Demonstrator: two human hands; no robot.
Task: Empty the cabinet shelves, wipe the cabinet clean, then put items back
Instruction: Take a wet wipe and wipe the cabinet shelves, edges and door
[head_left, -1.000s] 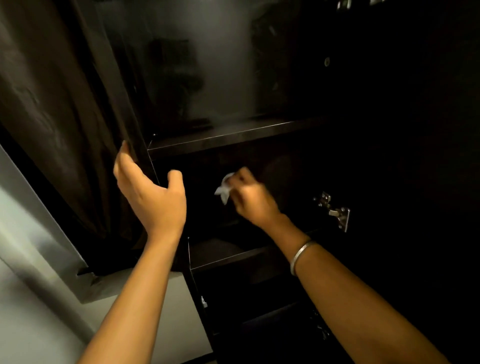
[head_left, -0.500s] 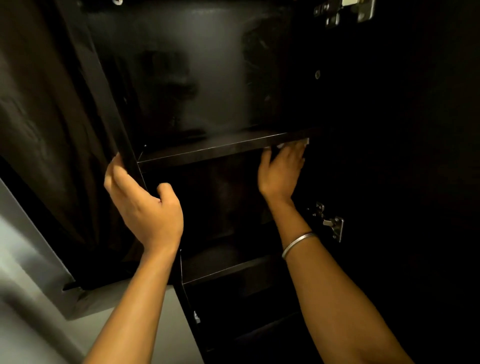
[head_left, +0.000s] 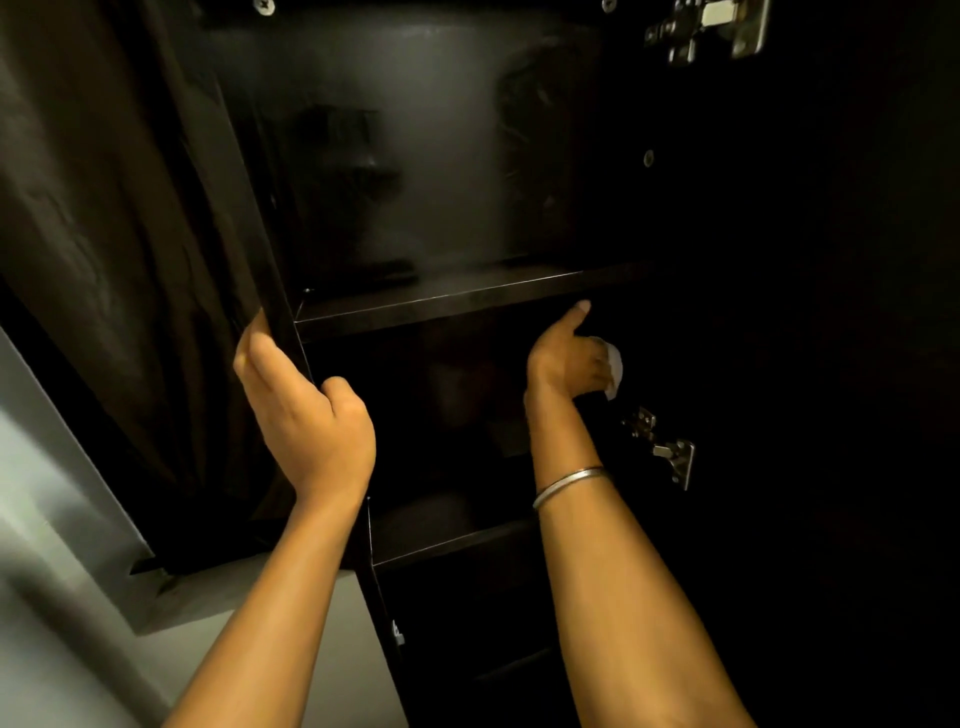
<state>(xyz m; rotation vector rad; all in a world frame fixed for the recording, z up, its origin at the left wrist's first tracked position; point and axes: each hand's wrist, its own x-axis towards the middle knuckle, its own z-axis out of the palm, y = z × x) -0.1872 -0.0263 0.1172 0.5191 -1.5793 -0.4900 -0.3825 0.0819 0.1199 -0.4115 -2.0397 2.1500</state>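
Both hands are up at the dark cabinet (head_left: 441, 156): the left hand (head_left: 306, 410) grips its side panel edge while the right hand (head_left: 569, 358), just under the upper shelf (head_left: 467, 299), clutches a white wipe (head_left: 614, 366), which could slip from so loose a bunch.

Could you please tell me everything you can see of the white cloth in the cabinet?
The white cloth is a small, crumpled wad, seemingly soft tissue or fabric. Only its edge shows, past the right hand, which holds it below the upper shelf, near the cabinet's dark right side. Whether it touches any surface cannot be told.
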